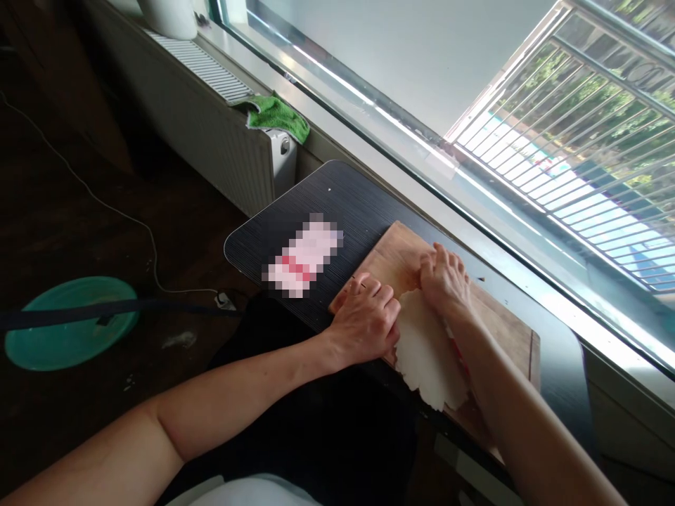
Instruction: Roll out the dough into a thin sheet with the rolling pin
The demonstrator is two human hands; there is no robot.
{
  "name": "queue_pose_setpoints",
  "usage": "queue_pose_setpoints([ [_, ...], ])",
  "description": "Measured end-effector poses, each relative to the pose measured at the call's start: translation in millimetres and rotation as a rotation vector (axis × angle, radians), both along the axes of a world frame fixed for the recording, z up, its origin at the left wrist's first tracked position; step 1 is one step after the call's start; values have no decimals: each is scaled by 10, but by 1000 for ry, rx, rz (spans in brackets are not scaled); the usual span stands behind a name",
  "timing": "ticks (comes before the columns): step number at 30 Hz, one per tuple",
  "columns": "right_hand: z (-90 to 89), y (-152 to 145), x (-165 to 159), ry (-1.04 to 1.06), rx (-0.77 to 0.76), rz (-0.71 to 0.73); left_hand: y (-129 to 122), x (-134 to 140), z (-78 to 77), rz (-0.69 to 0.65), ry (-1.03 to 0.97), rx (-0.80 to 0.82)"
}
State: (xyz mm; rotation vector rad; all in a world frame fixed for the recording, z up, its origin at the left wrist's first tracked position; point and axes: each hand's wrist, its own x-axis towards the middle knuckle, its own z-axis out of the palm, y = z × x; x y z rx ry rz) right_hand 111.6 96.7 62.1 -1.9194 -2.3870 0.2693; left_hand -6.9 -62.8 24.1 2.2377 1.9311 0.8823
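While my left hand (368,318) and right hand (446,280) curl at either side of the far end of the pale sheet (429,358) (whether either grip pinches it, I cannot tell), it lies on the wooden board (398,249), its long axis running back toward me, neither hand clearly nearer.

Black table (332,190) with rounded corners. Directly on it: wooden board (503,334); near, but apart, pixelated pink item (313,242) with red stripe.
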Motion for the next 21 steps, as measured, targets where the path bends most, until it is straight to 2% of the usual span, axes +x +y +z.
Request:
queue_pose_setpoints([
  [2, 29, 83, 33, -3, -32, -130, 1, -2, -1, -5, 4, 3],
  [4, 32, 120, 34, 9, -66, -178, 5, -2, -5, -2, 11, 5],
  [9, -51, 20, -88, -26, 45, 75, 9, -2, -16, 28, 19, 20],
  [12, 13, 127, -32, -61, 109, 31, 2, -6, -2, 34, 19, 20],
  [15, 184, 218, 127, -92, 194, 33, 27, -8, 44, 96, -29, -9],
  [18, 319, 51, 312, -128, 189, 6, 151, 11, 133, 161, -69, -27],
  [21, 327, -291, 511, -133, 28, -82, 400, 87, 251, 169, -45, -64],
])
